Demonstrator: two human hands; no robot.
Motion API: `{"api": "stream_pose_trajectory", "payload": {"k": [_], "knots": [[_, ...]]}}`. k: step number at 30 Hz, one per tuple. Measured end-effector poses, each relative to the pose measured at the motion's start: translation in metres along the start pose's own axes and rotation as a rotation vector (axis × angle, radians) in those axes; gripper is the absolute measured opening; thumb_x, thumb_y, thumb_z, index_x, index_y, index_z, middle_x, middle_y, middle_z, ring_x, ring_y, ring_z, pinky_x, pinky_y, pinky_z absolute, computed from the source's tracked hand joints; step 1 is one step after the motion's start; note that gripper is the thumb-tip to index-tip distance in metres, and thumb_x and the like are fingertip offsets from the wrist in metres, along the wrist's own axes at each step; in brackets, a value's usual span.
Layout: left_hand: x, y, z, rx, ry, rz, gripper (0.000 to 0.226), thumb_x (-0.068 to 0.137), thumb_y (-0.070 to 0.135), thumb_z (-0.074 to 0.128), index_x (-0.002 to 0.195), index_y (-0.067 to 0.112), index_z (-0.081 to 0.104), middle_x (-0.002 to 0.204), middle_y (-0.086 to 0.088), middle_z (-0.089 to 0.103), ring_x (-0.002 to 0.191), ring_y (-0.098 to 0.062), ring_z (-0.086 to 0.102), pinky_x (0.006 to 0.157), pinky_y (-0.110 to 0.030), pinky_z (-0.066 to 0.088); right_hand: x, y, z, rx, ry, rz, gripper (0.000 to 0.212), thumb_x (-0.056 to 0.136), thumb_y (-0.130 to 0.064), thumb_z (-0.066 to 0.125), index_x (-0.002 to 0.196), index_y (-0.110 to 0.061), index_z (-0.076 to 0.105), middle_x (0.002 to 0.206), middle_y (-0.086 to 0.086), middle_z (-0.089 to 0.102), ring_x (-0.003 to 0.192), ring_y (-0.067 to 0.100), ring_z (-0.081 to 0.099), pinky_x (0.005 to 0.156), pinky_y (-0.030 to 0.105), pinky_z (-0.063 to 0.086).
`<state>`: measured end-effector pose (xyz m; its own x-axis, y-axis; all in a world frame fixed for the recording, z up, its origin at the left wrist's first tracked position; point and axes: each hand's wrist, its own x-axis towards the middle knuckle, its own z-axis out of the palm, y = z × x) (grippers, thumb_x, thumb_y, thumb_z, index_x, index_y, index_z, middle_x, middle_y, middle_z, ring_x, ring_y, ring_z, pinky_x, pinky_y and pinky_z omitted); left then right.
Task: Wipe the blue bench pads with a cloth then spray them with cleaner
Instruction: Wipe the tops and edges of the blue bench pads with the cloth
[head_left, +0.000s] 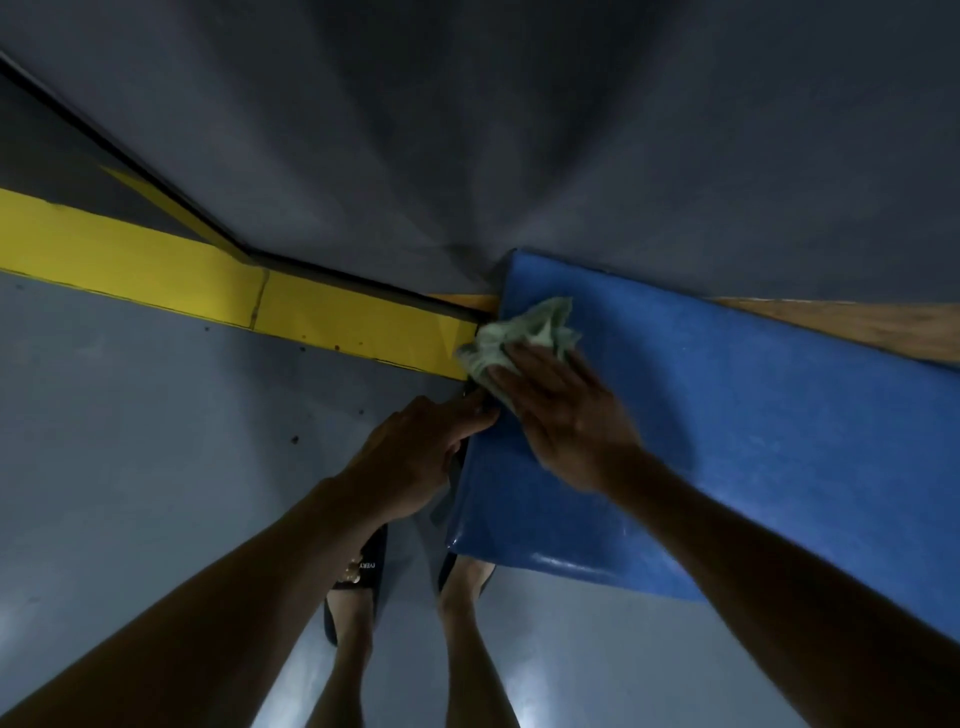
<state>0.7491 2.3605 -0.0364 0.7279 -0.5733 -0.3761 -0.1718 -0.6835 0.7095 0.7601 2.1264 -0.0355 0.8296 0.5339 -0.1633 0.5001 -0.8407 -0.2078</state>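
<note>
- Landmark: long blue vinyl bench pad (727, 441), lying along the grey wall (519, 130).
- Below the pad's near corner: two feet in dark slide sandals (358, 577) on the grey floor (130, 441).
- Left hand (415, 452) at the pad's left end edge, fingers curled onto it; judged to be steadying the pad.
- Right hand (561, 415) flat on the pad's top near its left end, fingers extended, pressing a crumpled pale green cloth (519, 338) that overhangs the end.
- Progress: wiping underway; length to the right possibly unwiped, cannot tell. Spraying not done; no cleaner bottle visible.
- Beyond pad: bare wooden bench board (857, 325).
- Left of pad: yellow painted ledge (208, 291); nothing blocks the stroke.
</note>
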Motion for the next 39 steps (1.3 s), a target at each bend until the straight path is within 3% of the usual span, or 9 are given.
{"api": "stream_pose_trajectory", "payload": {"k": [4, 10, 14, 18, 26, 29, 33, 36, 39], "knots": [[-0.007, -0.001, 0.006, -0.031, 0.057, -0.037, 0.056, 0.097, 0.004, 0.051, 0.145, 0.03, 0.045, 0.157, 0.007, 0.036, 0.129, -0.024, 0.052, 0.099, -0.044, 0.05, 0.073, 0.044, -0.016, -0.112, -0.011, 0.052, 0.054, 0.097, -0.03, 0.038, 0.149, -0.021, 0.045, 0.156, 0.008, 0.039, 0.143, 0.03, 0.039, 0.115, 0.058, 0.029], [-0.025, -0.007, 0.003, 0.032, 0.065, -0.127, 0.049, 0.101, 0.011, 0.046, 0.139, 0.041, 0.048, 0.141, 0.011, 0.055, 0.114, -0.018, 0.053, 0.092, -0.042, 0.05, 0.024, -0.014, 0.004, 0.089, 0.122, 0.183, 0.051, 0.099, -0.024, 0.038, 0.149, -0.017, 0.046, 0.16, 0.009, 0.035, 0.15, 0.03, 0.025, 0.122, 0.051, 0.023], [-0.044, -0.023, 0.004, 0.022, 0.01, -0.176, 0.036, 0.1, 0.015, 0.048, 0.118, 0.041, 0.064, 0.126, 0.014, 0.066, 0.111, -0.009, 0.06, 0.09, -0.041, 0.054, -0.06, -0.073, 0.016, 0.124, -0.025, -0.062, 0.058, 0.097, -0.017, 0.048, 0.154, -0.017, 0.037, 0.163, 0.007, 0.028, 0.153, 0.029, 0.019, 0.123, 0.05, 0.021], [-0.057, -0.027, 0.004, 0.03, -0.031, -0.196, 0.038, 0.1, 0.012, 0.047, 0.116, 0.041, 0.066, 0.125, 0.016, 0.066, 0.109, -0.011, 0.061, 0.087, -0.04, 0.054, -0.046, -0.04, 0.004, -0.003, -0.13, -0.343, 0.067, 0.094, -0.018, 0.05, 0.156, -0.028, 0.026, 0.163, 0.001, 0.028, 0.15, 0.022, 0.027, 0.124, 0.046, 0.015], [-0.059, -0.028, 0.008, 0.027, -0.071, -0.205, 0.043, 0.099, 0.008, 0.043, 0.121, 0.039, 0.062, 0.123, 0.009, 0.066, 0.113, -0.013, 0.054, 0.092, -0.04, 0.049, 0.051, -0.002, 0.003, -0.029, 0.123, 0.138, 0.049, 0.095, -0.026, 0.04, 0.141, -0.015, 0.056, 0.152, 0.01, 0.046, 0.143, 0.035, 0.04, 0.113, 0.055, 0.034], [-0.062, -0.028, 0.012, 0.011, -0.075, -0.216, 0.039, 0.101, 0.012, 0.043, 0.118, 0.039, 0.065, 0.126, 0.012, 0.065, 0.114, -0.013, 0.056, 0.093, -0.038, 0.05, -0.001, -0.064, 0.022, 0.076, 0.156, 0.079, 0.049, 0.091, -0.014, 0.049, 0.139, -0.013, 0.057, 0.147, 0.012, 0.051, 0.141, 0.037, 0.04, 0.112, 0.06, 0.035], [-0.07, -0.022, 0.009, 0.017, -0.079, -0.157, 0.034, 0.101, 0.015, 0.044, 0.11, 0.035, 0.069, 0.123, 0.011, 0.067, 0.112, -0.014, 0.059, 0.093, -0.038, 0.05, -0.076, -0.129, 0.028, -0.019, -0.147, -0.145, 0.064, 0.089, -0.027, 0.053, 0.151, -0.021, 0.039, 0.155, 0.004, 0.042, 0.148, 0.029, 0.03, 0.123, 0.053, 0.019], [-0.078, -0.032, 0.008, 0.007, -0.09, -0.181, 0.035, 0.101, 0.017, 0.042, 0.111, 0.041, 0.065, 0.123, 0.014, 0.066, 0.109, -0.012, 0.059, 0.09, -0.039, 0.051, -0.065, -0.106, 0.021, -0.104, -0.25, -0.303, 0.06, 0.092, -0.027, 0.044, 0.152, -0.025, 0.038, 0.158, 0.001, 0.038, 0.15, 0.026, 0.027, 0.125, 0.051, 0.012], [-0.086, -0.043, 0.007, 0.015, -0.109, -0.223, 0.039, 0.099, 0.018, 0.041, 0.115, 0.047, 0.061, 0.124, 0.014, 0.064, 0.111, -0.01, 0.059, 0.091, -0.039, 0.052, -0.015, -0.063, 0.012, -0.071, -0.083, -0.118, 0.057, 0.091, -0.015, 0.046, 0.147, -0.023, 0.05, 0.155, 0.002, 0.044, 0.147, 0.028, 0.035, 0.12, 0.053, 0.026]]}}
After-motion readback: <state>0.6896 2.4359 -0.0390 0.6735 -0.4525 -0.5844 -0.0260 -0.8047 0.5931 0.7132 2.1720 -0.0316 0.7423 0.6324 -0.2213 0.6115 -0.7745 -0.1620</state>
